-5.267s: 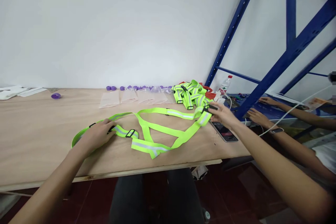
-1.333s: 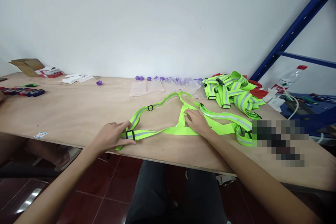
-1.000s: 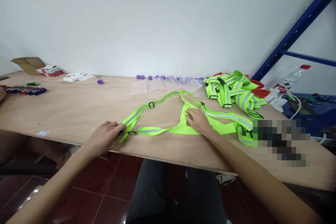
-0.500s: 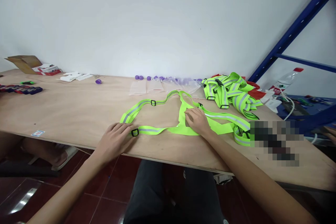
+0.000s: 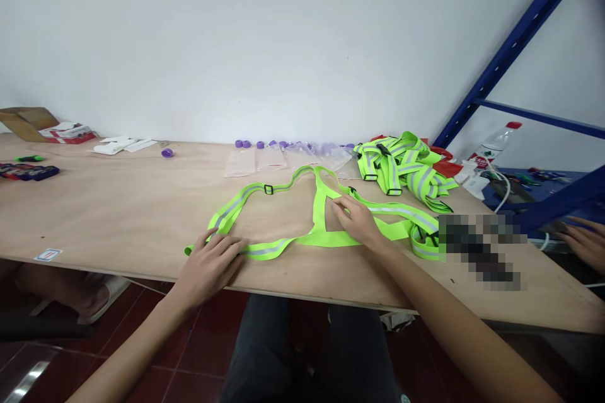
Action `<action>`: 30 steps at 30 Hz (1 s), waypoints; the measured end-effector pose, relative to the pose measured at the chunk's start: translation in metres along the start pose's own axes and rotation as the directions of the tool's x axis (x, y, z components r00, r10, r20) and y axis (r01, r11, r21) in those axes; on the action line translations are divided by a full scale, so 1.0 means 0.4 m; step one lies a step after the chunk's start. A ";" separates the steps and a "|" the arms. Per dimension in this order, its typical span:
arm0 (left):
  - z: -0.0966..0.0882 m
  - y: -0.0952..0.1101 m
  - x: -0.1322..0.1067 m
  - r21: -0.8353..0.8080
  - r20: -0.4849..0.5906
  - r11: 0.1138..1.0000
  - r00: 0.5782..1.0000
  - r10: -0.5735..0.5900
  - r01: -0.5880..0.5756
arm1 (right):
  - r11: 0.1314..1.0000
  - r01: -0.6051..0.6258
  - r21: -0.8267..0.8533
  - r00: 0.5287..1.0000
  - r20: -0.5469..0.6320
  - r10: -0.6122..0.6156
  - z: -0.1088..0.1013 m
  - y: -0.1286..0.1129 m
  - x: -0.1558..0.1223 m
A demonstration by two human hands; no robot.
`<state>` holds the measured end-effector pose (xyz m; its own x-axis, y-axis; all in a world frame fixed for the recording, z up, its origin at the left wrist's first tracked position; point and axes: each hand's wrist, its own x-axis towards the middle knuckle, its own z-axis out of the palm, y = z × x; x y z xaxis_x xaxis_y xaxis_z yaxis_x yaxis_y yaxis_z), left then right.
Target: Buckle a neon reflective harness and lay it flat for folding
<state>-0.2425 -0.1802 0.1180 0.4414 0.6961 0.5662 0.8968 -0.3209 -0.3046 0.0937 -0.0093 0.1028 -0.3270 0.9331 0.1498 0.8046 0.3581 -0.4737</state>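
The fluorescent yellow-green webbing harness with grey reflective stripes [image 5: 302, 227] lies flat on the pale plywood counter [image 5: 118, 201], spread wide, long axis running left to right along the near edge. Since half a second ago its left end has been drawn nearer the edge: the lower strap's black buckle, then visible just right of the left hand [image 5: 210, 261], is now covered by that hand, and a short tail of webbing shows left of it. The upper strap's black slider [image 5: 268, 189] has kept its place.

Left grip: palm down, fingers spread flat, pressing the strap end onto the counter, nothing enclosed. Right hand [image 5: 360, 221]: flat as well, fingertips on the middle crossing where the upright strap meets the lower one; it has barely shifted.

Beyond the right grip, a heap of like yellow-green harnesses [image 5: 401, 167]. Beyond the middle of the harness, clear plastic bags [image 5: 265, 159] with small purple caps [image 5: 244, 144]. At far right, another person's hand [image 5: 583, 242] rests near the blue steel rack [image 5: 510, 50].
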 end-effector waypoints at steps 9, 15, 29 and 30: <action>0.027 -0.020 -0.012 -0.030 0.055 0.999 0.998 -0.037 0.038 | 0.970 0.189 -0.153 0.939 0.318 -0.132 -0.066 0.043 -0.111; 0.031 -0.062 -0.004 -0.041 0.063 0.998 0.997 -0.052 0.055 | 0.998 0.003 -0.058 0.958 0.287 0.013 -0.073 0.048 -0.110; -0.033 -0.017 -0.081 0.119 -0.049 0.982 0.988 -0.145 0.150 | 0.722 0.625 -0.297 0.779 0.178 -0.601 0.079 -0.127 -0.192; -0.026 -0.021 -0.080 0.130 -0.028 0.980 0.989 -0.145 0.148 | 0.750 0.607 -0.263 0.794 0.234 -0.561 0.083 -0.137 -0.185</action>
<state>-0.2639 -0.2064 0.1103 0.3071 0.7174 0.6254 0.9405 -0.1283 -0.3146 0.0574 -0.0993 0.0890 -0.8270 0.5323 0.1812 0.5353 0.8439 -0.0359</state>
